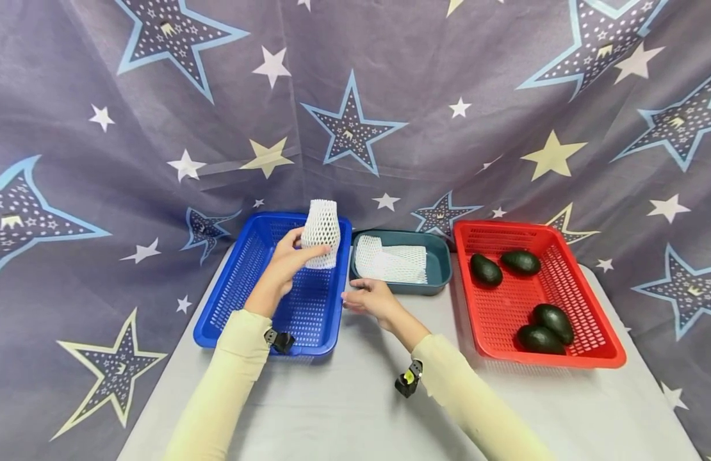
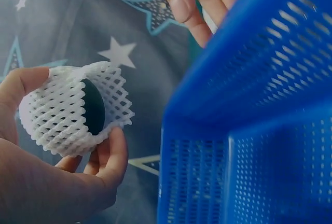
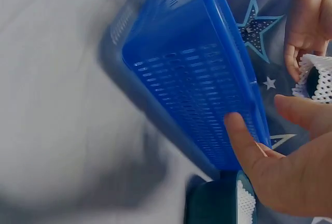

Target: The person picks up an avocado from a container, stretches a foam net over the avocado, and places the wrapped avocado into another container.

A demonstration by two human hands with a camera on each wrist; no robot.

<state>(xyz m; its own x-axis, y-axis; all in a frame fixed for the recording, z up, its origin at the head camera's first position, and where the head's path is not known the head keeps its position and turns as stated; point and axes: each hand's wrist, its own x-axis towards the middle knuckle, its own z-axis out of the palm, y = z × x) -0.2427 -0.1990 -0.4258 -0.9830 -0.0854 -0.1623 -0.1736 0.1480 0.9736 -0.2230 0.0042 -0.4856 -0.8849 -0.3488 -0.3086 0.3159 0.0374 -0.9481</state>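
My left hand [image 1: 287, 257] holds an avocado [image 2: 94, 107] wrapped in a white foam net sleeve [image 1: 321, 234], raised over the blue basket [image 1: 267, 221]. In the left wrist view the dark fruit shows through the sleeve's open end, with thumb and fingers curled round the net. My right hand [image 1: 374, 299] holds nothing; its fingers are loosely spread beside the blue basket's right wall, just in front of the dark green tray [image 1: 439, 288]. More white foam net sleeves [image 1: 404, 264] lie flat in that tray.
To the right, a red basket [image 1: 499, 307] holds several bare avocados [image 1: 521, 262], some at its back left and some at its front right. All the containers stand on a pale table [image 1: 355, 397]. A star-patterned grey curtain [image 1: 390, 96] hangs right behind them.
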